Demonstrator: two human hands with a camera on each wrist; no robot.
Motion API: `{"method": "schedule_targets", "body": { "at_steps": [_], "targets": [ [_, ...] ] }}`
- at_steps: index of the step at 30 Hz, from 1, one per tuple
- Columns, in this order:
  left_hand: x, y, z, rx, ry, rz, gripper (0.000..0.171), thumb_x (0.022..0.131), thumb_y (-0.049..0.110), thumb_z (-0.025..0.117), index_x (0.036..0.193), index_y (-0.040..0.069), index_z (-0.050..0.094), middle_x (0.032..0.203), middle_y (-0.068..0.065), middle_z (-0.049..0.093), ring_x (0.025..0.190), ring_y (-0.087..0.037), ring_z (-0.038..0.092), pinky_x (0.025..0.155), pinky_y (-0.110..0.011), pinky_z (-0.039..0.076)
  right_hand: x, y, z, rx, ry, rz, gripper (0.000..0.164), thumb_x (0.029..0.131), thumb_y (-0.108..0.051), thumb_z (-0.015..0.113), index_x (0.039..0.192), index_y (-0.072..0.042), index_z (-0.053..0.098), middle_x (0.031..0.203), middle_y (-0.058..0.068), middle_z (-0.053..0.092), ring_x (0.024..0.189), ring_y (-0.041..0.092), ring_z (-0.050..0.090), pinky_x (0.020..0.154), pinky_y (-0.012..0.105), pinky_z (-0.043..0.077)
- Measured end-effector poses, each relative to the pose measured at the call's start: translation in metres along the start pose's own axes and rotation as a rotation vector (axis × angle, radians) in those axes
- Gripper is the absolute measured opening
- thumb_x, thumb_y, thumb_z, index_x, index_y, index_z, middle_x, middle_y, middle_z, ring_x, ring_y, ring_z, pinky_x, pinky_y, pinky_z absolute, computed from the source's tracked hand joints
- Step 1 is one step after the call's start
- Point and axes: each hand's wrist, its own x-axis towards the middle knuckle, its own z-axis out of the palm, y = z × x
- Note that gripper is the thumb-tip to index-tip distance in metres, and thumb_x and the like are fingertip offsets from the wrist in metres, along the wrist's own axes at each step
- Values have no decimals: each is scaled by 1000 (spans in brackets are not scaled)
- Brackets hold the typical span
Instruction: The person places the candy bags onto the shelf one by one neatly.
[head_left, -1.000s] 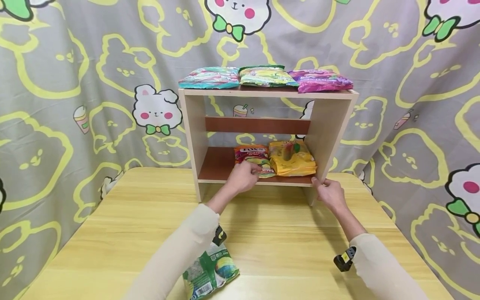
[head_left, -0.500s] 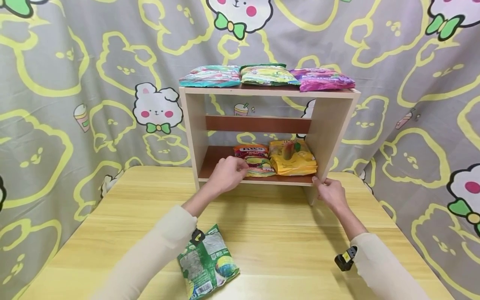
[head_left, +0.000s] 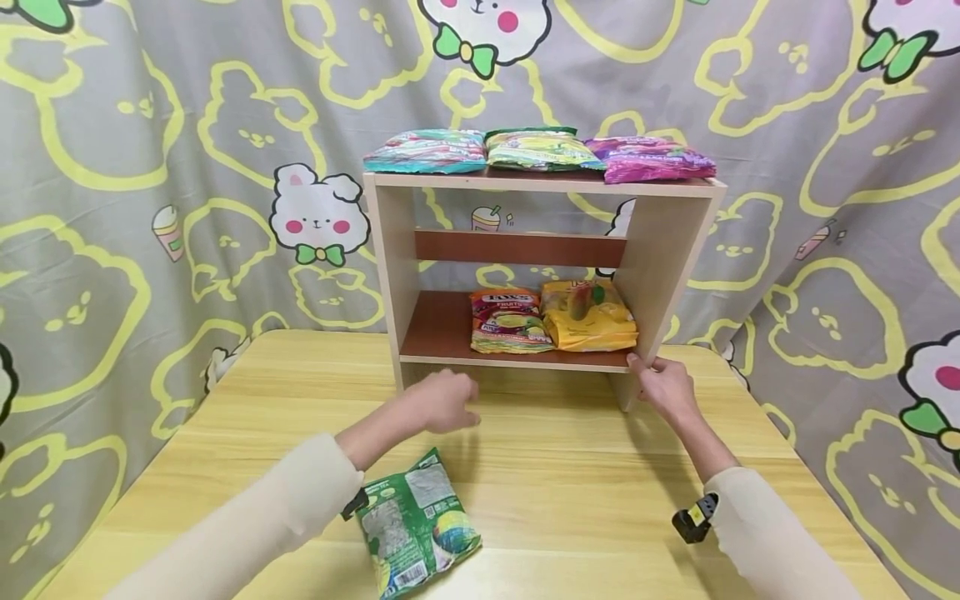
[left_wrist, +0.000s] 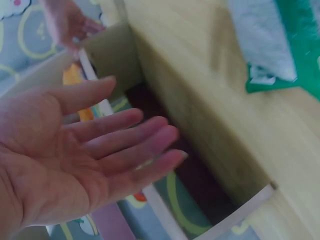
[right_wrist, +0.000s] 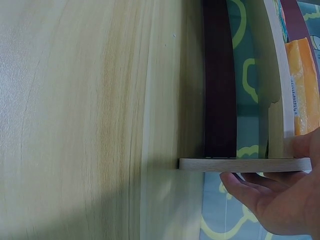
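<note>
My left hand [head_left: 442, 402] is in the air in front of the small wooden shelf [head_left: 543, 362], its fingers spread and holding nothing in the left wrist view. My right hand [head_left: 666, 387] grips the shelf's right side panel [right_wrist: 245, 165], thumb on the inner side and fingers on the outer. On the lower board lie an orange-red bag of Fox's fruit candy [head_left: 510, 321] and a yellow bag with a mango picture [head_left: 588, 317], side by side. A green candy bag [head_left: 420, 525] lies on the table below my left hand.
Three candy bags lie along the shelf's top: a teal one [head_left: 426, 152], a green-yellow one [head_left: 543, 150] and a purple one [head_left: 649, 158]. A patterned grey curtain [head_left: 225, 167] hangs behind the wooden table [head_left: 555, 492].
My left hand has drawn back from the Fox's bag, down and left, coming out in front of the shelf over the table. My right hand has stayed on the side panel.
</note>
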Motion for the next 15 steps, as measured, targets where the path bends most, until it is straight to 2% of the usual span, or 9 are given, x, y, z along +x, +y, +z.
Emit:
{"method": "schedule_targets", "body": {
  "at_steps": [4,10,13,15],
  "targets": [
    [-10,1,15,49,-158,-47,54,83,37,72,127,7,59,128,-6,60,121,-29,52,100,-42,43,1,1,0,5,-4,4,64,93,-55,44,127,-3,59,114,27,62,86,34,69,76,42,48],
    [-23,1,33,56,-317,-121,89,72,44,80,143,8,41,141,-7,48,131,-26,42,107,-40,35,1,2,1,-3,13,-7,62,93,-54,45,124,-3,61,106,25,66,83,33,70,69,36,47],
    [-26,0,40,77,-380,-148,102,66,47,83,149,16,32,145,-3,44,137,-25,33,109,-44,32,1,2,0,-2,13,-9,63,93,-54,45,125,-2,60,110,27,64,82,33,70,69,36,47],
    [-26,-2,44,96,-419,-157,106,64,46,84,150,21,28,146,0,43,137,-22,33,108,-42,34,1,2,0,0,12,-11,63,93,-54,45,125,-2,60,112,27,63,81,32,70,69,36,48]
  ]
}}
